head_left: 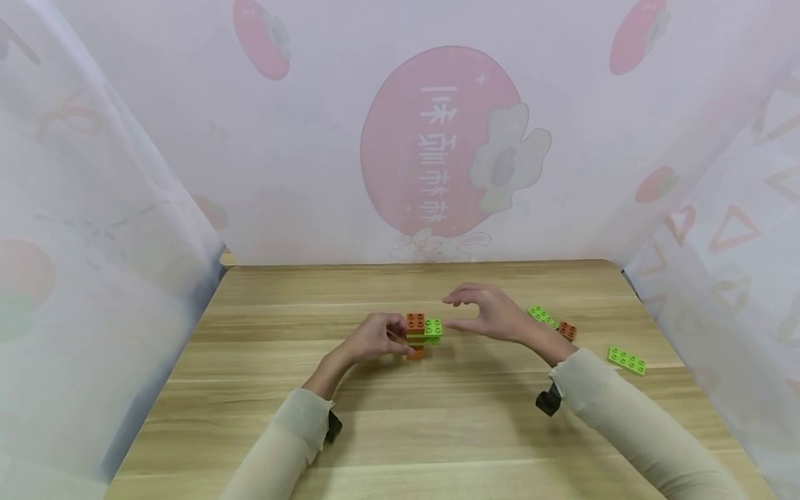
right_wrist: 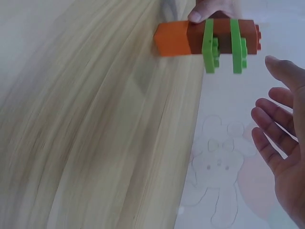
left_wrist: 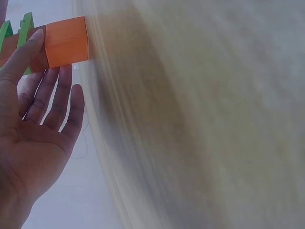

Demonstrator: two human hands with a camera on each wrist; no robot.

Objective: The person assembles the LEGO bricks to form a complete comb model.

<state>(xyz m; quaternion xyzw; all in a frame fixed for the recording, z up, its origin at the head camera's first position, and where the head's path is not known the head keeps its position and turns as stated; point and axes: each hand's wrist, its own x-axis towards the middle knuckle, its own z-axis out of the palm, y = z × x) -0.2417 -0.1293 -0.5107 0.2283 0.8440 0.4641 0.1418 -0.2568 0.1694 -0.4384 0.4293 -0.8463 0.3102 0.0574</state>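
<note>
A small tower of building blocks (head_left: 415, 323) stands on the wooden table, with an orange block (right_wrist: 172, 38) at its base and brown blocks above. Two thin green plates (right_wrist: 237, 46) are layered between the brown blocks and jut out to the right. My left hand (head_left: 373, 337) grips the tower from its left side; in the left wrist view its thumb lies on a brown block and its fingers reach behind. Just right of the tower, apart from it, my right hand (head_left: 494, 314) holds nothing, its thumb and fingers spread.
Toward the table's right side lie a loose green plate (head_left: 542, 317), a brown block (head_left: 567, 330) beside it, and another green plate (head_left: 627, 361) nearer the right edge. A pale printed curtain (head_left: 312, 173) hangs behind the wooden table (head_left: 400, 430) and along both sides.
</note>
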